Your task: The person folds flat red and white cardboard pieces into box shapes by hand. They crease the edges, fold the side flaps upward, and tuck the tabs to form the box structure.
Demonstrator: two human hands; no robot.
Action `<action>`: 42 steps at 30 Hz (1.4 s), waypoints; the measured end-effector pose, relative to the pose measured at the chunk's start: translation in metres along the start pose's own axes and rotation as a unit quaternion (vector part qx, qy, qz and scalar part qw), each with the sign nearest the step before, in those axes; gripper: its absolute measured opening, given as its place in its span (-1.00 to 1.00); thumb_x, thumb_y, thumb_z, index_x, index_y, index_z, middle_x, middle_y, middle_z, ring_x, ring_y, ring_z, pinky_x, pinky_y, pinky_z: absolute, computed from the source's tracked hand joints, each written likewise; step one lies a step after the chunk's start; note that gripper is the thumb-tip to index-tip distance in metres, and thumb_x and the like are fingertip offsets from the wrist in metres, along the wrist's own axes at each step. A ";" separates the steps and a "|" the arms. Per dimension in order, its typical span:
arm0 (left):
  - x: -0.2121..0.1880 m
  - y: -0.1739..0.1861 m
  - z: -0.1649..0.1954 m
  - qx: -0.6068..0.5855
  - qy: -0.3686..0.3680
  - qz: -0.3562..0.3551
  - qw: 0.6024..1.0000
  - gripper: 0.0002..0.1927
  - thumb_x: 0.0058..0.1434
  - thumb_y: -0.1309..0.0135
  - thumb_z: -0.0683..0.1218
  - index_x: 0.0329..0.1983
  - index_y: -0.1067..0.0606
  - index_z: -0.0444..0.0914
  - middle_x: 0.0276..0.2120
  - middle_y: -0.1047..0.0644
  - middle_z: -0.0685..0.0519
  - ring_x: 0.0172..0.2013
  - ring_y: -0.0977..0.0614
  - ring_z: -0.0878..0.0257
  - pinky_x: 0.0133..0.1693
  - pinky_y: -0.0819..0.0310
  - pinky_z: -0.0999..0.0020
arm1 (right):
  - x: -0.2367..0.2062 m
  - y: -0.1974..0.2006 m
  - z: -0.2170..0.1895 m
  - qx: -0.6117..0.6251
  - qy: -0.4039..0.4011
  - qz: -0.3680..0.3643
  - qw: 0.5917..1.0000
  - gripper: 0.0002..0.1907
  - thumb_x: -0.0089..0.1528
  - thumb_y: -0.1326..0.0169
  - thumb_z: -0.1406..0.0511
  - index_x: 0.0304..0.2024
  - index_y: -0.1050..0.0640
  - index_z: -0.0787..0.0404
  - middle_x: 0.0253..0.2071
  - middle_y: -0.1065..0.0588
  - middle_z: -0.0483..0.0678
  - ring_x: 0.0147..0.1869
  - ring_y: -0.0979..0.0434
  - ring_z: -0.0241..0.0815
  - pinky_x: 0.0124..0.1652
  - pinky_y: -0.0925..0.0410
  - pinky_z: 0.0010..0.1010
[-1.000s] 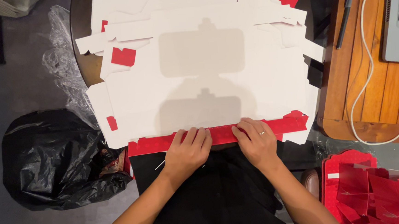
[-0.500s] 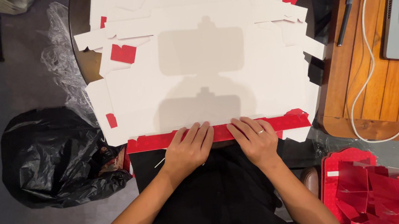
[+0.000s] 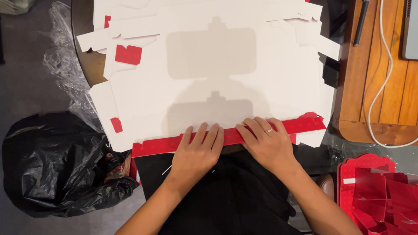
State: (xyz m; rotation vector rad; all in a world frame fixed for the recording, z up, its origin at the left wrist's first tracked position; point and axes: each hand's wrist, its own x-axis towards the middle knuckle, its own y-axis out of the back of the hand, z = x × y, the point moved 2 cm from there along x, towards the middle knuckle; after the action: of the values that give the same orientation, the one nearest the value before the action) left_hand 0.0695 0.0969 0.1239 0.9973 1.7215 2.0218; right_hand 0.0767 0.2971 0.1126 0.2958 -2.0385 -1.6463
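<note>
Flat white card sheets cover the round table, so nothing tall stands ahead of the left hand or right hand. A black bag crowds the left side; a wooden table and folded red boxes block the right.

Bright overhead light, sharp central shadow

Flat white carton blanks with red flaps cover the table; folded red boxes sit lower right.
</note>
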 end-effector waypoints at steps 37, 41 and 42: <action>0.019 -0.016 -0.029 0.028 -0.028 0.021 0.999 -0.56 0.28 -0.12 0.11 0.06 -0.53 -0.29 -0.10 -0.56 0.02 -0.11 -0.56 0.18 -0.15 -0.45 0.25 | 0.012 -0.017 0.016 -0.006 -0.018 0.096 0.995 -0.55 0.12 -0.30 0.21 0.05 -0.58 0.14 0.07 -0.55 -0.07 0.14 -0.54 -0.09 0.04 -0.29 -0.16; 0.015 -0.015 -0.030 0.031 -0.047 0.060 0.997 -0.67 0.28 -0.15 0.03 -0.02 -0.56 -0.28 -0.09 -0.59 -0.01 -0.12 -0.58 0.18 -0.20 -0.45 0.31 | 0.008 -0.023 0.017 -0.015 -0.014 0.121 0.992 -0.57 0.11 -0.31 0.20 0.02 -0.59 0.13 0.04 -0.56 -0.08 0.09 -0.55 -0.11 0.02 -0.27 -0.17; 0.014 -0.014 -0.030 0.029 -0.052 0.070 0.996 -0.70 0.29 -0.15 0.01 -0.04 -0.56 -0.28 -0.08 -0.60 -0.02 -0.12 -0.59 0.18 -0.22 -0.45 0.32 | 0.006 -0.025 0.017 -0.021 -0.015 0.123 0.992 -0.58 0.11 -0.31 0.19 0.00 -0.59 0.12 0.03 -0.57 -0.09 0.08 -0.56 -0.12 0.02 -0.27 -0.17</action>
State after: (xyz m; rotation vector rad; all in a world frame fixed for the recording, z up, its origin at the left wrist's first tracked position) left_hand 0.0363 0.0870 0.1139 1.2512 1.7079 1.9730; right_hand 0.0591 0.3028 0.0881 0.0040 -1.9698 -1.5465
